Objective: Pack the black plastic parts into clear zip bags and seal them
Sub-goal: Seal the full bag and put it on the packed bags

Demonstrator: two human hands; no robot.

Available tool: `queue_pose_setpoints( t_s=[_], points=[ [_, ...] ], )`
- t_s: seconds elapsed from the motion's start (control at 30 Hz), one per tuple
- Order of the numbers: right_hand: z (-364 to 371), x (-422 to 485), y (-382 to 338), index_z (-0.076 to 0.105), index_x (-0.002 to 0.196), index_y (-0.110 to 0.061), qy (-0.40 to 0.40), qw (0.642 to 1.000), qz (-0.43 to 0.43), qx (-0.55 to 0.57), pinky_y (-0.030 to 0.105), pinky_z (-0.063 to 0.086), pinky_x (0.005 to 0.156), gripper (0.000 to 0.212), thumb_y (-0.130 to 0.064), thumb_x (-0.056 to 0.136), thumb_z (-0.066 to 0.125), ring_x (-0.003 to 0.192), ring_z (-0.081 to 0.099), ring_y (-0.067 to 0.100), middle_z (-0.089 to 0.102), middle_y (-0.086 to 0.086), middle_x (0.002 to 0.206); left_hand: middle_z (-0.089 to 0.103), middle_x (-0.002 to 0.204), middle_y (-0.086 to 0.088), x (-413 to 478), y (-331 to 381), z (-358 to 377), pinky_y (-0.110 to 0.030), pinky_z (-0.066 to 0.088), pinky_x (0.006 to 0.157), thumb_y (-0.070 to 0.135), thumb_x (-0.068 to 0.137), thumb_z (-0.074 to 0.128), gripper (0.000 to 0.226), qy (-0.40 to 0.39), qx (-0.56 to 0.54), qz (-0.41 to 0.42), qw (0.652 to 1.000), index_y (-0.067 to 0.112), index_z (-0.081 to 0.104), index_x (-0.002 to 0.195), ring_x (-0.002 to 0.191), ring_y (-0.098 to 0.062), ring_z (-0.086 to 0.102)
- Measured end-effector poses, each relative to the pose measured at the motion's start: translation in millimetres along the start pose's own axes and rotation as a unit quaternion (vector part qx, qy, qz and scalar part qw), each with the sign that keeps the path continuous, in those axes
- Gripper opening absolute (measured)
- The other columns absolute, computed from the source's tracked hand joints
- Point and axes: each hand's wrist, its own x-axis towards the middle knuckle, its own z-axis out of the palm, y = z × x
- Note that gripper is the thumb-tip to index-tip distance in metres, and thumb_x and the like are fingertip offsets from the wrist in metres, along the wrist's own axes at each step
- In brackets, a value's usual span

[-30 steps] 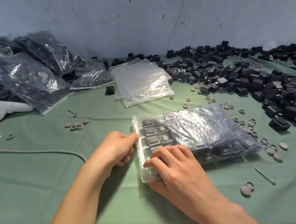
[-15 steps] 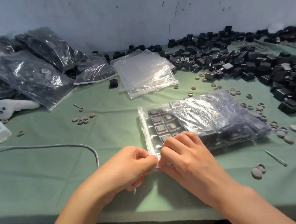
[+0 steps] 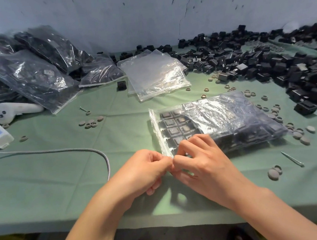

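Both the left hand [image 3: 145,169] and right hand [image 3: 200,162] pinched the near corner of the filled zip bag [image 3: 218,122], whose unsealed zip edge ran far-left from the fingers.

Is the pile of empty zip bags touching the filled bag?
No, green cloth shows between the empty zip bags and the filled bag.

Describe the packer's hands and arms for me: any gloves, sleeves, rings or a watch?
Nothing worn shows. The left hand and right hand are bare, with no gloves, rings or tape. Neither wrist carries a watch or band, and both forearms are uncovered down to the bottom edge of the view, with no sleeve in sight.
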Motion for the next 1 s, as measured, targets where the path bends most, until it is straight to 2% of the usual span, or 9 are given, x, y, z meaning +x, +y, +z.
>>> queue_pose_setpoints(
  t_s=[0.1, 0.23, 0.33, 0.5, 0.63, 0.73, 0.8, 0.9, 1.0],
  points=[
    [0, 0, -1, 0.065, 0.078, -0.019, 0.001, 1.000, 0.003, -0.004, 0.031, 0.038, 0.083, 0.012, -0.019, 0.088, 0.072, 0.074, 0.051, 0.020, 0.055, -0.002, 0.080, 0.039, 0.052, 0.002, 1, -1, 0, -0.019, 0.029, 0.037, 0.018, 0.088, 0.059, 0.036, -0.001, -0.016, 0.010, 1.000, 0.023, 0.058, 0.052, 0.040, -0.012, 0.034],
    [1, -1, 0, 0.062, 0.081, -0.019, 0.013, 1.000, 0.010, 0.008, 0.033, 0.042, 0.081, 0.013, -0.019, 0.089, 0.073, 0.075, 0.050, 0.019, 0.056, -0.003, 0.082, 0.046, 0.052, 0.001, 1, 1, -2, -0.020, 0.031, 0.039, 0.036, 0.067, 0.061, 0.018, 0.006, -0.007, -0.003, 1.000, 0.024, 0.060, 0.054, 0.041, -0.018, 0.040],
    [3, 0, 1, 0.062, 0.082, -0.021, 0.021, 1.000, 0.012, 0.017, 0.031, 0.041, 0.081, 0.012, -0.019, 0.089, 0.071, 0.075, 0.049, 0.019, 0.054, -0.003, 0.080, 0.048, 0.050, 0.003, 2, 1, -4, -0.019, 0.034, 0.038, 0.035, 0.063, 0.059, 0.019, -0.002, 0.000, -0.010, 1.000, 0.024, 0.059, 0.048, 0.040, -0.016, 0.043],
    [7, 5, 0, 0.062, 0.075, -0.020, 0.035, 0.999, 0.019, 0.020, 0.031, 0.040, 0.078, 0.018, -0.019, 0.087, 0.075, 0.072, 0.049, 0.020, 0.051, -0.003, 0.076, 0.038, 0.053, 0.001, 2, 1, -5, -0.023, 0.031, 0.040, 0.030, 0.073, 0.062, 0.016, 0.013, -0.014, 0.015, 1.000, 0.023, 0.058, 0.059, 0.043, -0.014, 0.036],
    [8, 14, 4, 0.065, 0.075, -0.022, 0.043, 0.999, 0.010, 0.022, 0.034, 0.042, 0.077, 0.015, -0.015, 0.084, 0.075, 0.069, 0.049, 0.022, 0.053, -0.003, 0.074, 0.039, 0.052, 0.000, 6, 2, -9, -0.021, 0.029, 0.042, 0.023, 0.082, 0.064, 0.027, 0.034, -0.046, -0.001, 0.998, 0.021, 0.058, 0.056, 0.041, -0.016, 0.036],
    [10, 18, 6, 0.066, 0.078, -0.023, 0.043, 0.999, 0.001, 0.016, 0.035, 0.044, 0.077, 0.013, -0.020, 0.090, 0.069, 0.070, 0.050, 0.022, 0.055, -0.003, 0.076, 0.041, 0.049, 0.003, 7, 2, -12, -0.019, 0.034, 0.038, 0.018, 0.090, 0.059, 0.038, 0.028, -0.067, -0.020, 0.997, 0.020, 0.056, 0.052, 0.037, -0.014, 0.039],
    [13, 19, 5, 0.063, 0.079, -0.021, 0.029, 0.999, 0.012, 0.018, 0.036, 0.045, 0.079, 0.020, -0.032, 0.095, 0.063, 0.076, 0.054, 0.021, 0.060, -0.005, 0.083, 0.039, 0.050, 0.001, 8, 1, -13, -0.019, 0.034, 0.037, 0.017, 0.090, 0.059, 0.040, 0.034, -0.065, -0.022, 0.997, 0.021, 0.058, 0.050, 0.036, -0.013, 0.038],
    [16, 16, 8, 0.061, 0.088, -0.022, -0.011, 0.999, 0.040, 0.027, 0.035, 0.042, 0.090, 0.021, -0.043, 0.088, 0.066, 0.099, 0.057, 0.018, 0.065, -0.008, 0.107, 0.037, 0.049, 0.001, 9, 0, -13, -0.017, 0.031, 0.037, 0.016, 0.091, 0.060, 0.026, 0.073, -0.075, -0.018, 0.994, 0.016, 0.057, 0.065, 0.035, -0.012, 0.036],
    [19, 13, 12, 0.063, 0.092, -0.022, -0.022, 0.999, 0.038, 0.017, 0.035, 0.041, 0.096, 0.017, -0.031, 0.084, 0.075, 0.104, 0.058, 0.018, 0.065, -0.008, 0.110, 0.041, 0.049, 0.003, 10, 0, -14, -0.016, 0.031, 0.035, 0.018, 0.091, 0.061, 0.025, 0.094, -0.097, -0.034, 0.990, 0.017, 0.056, 0.067, 0.034, -0.011, 0.036]
  ],
)
